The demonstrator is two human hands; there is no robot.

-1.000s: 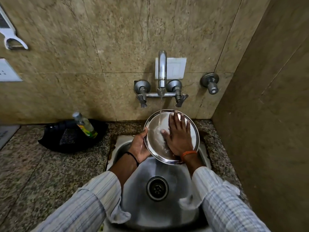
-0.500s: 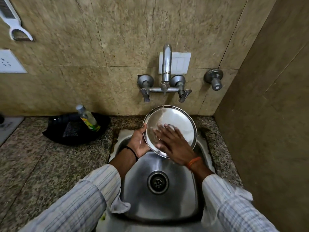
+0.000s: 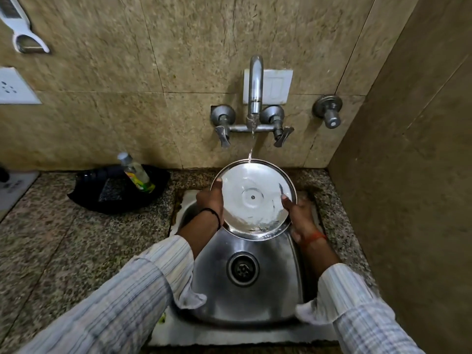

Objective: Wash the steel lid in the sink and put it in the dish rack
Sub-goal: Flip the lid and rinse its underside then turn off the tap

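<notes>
Now both hands grip steel lid under tap, above sink.

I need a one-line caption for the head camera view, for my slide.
Both hands hold a round steel lid under the running wall tap.

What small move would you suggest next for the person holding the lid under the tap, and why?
Probably tilt the lid so the water sweeps its whole face. Both hands, left and right, have a grip on opposite edges above the sink, and the thin stream from the tap only strikes the far rim.
</notes>
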